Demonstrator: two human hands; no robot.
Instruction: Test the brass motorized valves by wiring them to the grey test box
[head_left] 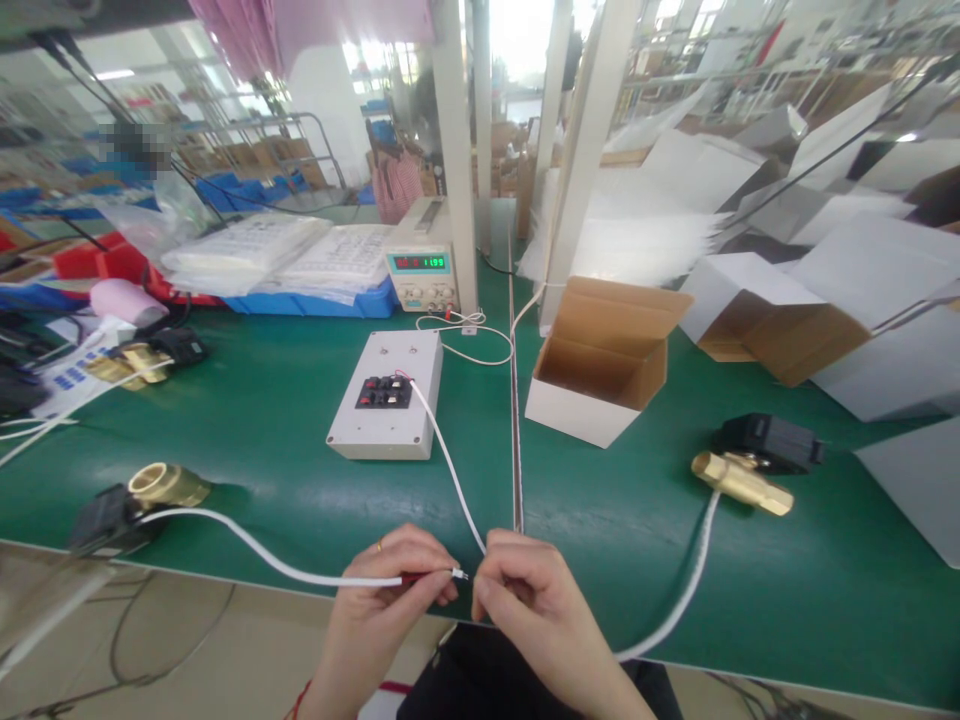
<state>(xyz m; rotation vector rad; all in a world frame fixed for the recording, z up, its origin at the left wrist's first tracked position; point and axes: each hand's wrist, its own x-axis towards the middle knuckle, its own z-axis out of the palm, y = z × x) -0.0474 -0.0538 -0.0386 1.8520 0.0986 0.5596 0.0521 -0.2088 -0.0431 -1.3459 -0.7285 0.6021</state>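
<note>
My left hand (397,590) is closed in a pinch on the end of a white cable (292,575). Red sheathing and thin wire tips show at its fingertips. That cable runs from a brass valve (169,485) with a black actuator (111,522) at the left table edge. Close beside the wire tips, my right hand (525,590) is closed, thumb against fingers; what it pinches is hidden. Another white cable (450,460) leads from the terminals on a grey box (382,420) down behind my right hand.
A power supply (420,255) with a lit display stands behind the grey box. An open carton (592,390) and a second brass valve (742,485) with a cable are on the right. White boxes (750,300) pile up beyond; a blue tray (315,303) holds bagged sheets.
</note>
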